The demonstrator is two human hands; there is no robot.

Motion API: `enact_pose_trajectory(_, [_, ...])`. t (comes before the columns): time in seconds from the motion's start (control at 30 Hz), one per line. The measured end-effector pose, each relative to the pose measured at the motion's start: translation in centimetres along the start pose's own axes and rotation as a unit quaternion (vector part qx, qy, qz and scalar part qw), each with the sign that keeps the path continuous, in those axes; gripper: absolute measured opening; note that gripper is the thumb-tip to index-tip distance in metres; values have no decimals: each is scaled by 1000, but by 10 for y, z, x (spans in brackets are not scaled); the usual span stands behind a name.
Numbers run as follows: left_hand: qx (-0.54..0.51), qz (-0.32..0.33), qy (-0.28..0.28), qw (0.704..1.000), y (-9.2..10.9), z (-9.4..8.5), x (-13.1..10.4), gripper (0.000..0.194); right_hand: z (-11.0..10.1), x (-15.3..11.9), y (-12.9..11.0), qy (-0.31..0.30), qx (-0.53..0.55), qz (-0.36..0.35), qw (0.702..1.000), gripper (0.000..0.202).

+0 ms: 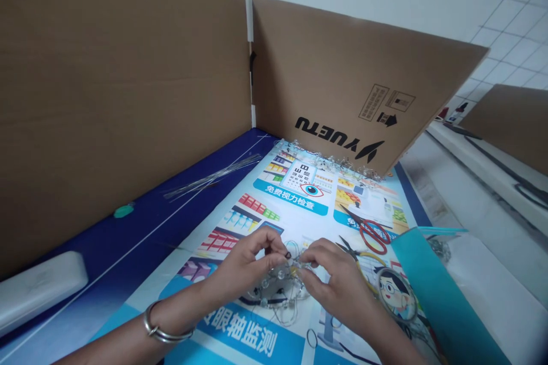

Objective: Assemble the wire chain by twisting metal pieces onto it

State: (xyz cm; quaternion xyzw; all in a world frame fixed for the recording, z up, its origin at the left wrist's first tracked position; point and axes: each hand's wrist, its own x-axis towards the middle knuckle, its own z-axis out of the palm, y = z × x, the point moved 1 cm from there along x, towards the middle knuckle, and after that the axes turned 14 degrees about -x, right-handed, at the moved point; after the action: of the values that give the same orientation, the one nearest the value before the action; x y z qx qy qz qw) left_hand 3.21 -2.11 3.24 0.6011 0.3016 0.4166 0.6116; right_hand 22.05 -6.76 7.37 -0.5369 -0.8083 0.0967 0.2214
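Note:
A tangle of clear beads on thin wire (280,285) is between my hands, low over the printed poster sheet (295,225). My left hand (250,265) pinches a small dark piece at the far edge of the beadwork, thumb against forefinger. Opposite it, my right hand (331,274) has thumb and fingertips closed on the beaded wire. The fingertips nearly meet. Loose wire loops curl around and below the beads. Red-handled scissors (374,235) and yellow-handled scissors (357,252) lie beyond my right hand, and a round ring-shaped roll (397,295) lies beside my right forearm.
Cardboard panels (334,74) stand behind and on the left (124,80). Small beaded pieces (342,164) line the back panel's foot. Straight wires (214,177), a green piece (124,211) and a white case (43,291) lie at left. A teal-sided box (445,296) stands at right.

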Motion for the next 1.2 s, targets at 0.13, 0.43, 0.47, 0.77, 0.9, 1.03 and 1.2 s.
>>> enact_pose_trajectory(0.13, [-3,0,-6,1000,-3,-1,-1,6,10,-3,0,-10,33,3,999,8])
enact_pose_trajectory(0.43, [-1,15,-26,1000,-6,-2,-2,7,25,-6,-6,-2,144,104,984,10])
enact_pose_trajectory(0.47, [-3,18,-29,999,-7,-2,-2,8,25,-7,-7,-2,155,110,982,9])
enact_pose_trajectory(0.77, [-8,24,-39,999,-6,-4,-2,11,24,-10,-2,-38,231,159,959,8])
enact_pose_trajectory(0.9, [-16,28,-45,998,-7,-3,-2,11,24,-9,-5,32,197,111,974,8])
enact_pose_trajectory(1.03, [-16,30,-46,998,-9,-3,-2,10,25,-10,-8,90,166,55,981,10])
enact_pose_trajectory(1.2, [-17,31,-43,998,-11,-2,-3,11,28,-14,-8,114,126,49,984,9])
